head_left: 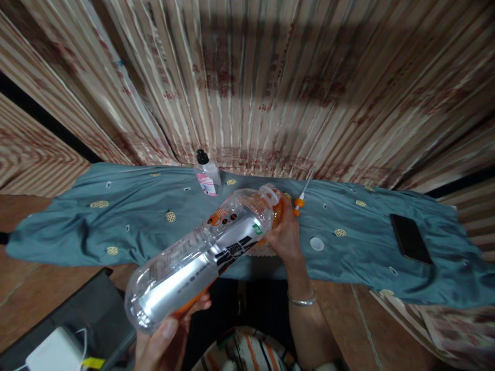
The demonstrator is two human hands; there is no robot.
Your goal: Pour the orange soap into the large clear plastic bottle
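A large clear plastic bottle (185,268) with a silver label lies tilted across the view, its base toward me and its open mouth to the upper right. My left hand (164,335) supports it from below near the base, fingers wrapped round it. My right hand (286,233) is closed round an orange translucent bottle (277,212), right at the clear bottle's mouth. Most of the orange bottle is hidden behind the clear one. Just beyond my right hand, an orange pump top (297,203) with a thin tube rests on the cloth. A white round disc (316,243) lies nearby.
The table bears a teal cloth (143,196) with a pineapple print. At its back stands a small pump bottle with a black top (207,175). A black phone (410,238) lies at the right. Lower left, a white device (56,351) sits on a dark surface. A striped curtain (247,93) hangs behind.
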